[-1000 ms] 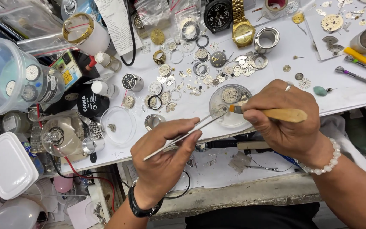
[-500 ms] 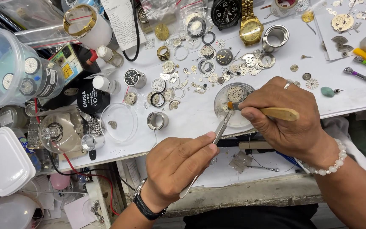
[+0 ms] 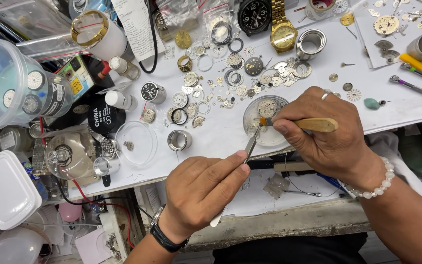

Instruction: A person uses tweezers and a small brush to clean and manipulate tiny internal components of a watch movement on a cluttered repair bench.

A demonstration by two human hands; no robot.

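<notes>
The left hand [image 3: 199, 193] grips tweezers [image 3: 250, 146] that pin a watch part [image 3: 268, 108] in the dish [image 3: 255, 132] at 12 o'clock. The right hand [image 3: 321, 134] grips a brush [image 3: 304, 124], cleaning it. Next, I think, soft strokes and still tweezers.

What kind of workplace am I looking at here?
Most likely a watch repairer's bench. Loose round metal watch parts litter the white work surface, a gold-coloured wristwatch lies at the back, and the left hand steadies steel tweezers while the right hand uses a wooden-handled brush.
</notes>
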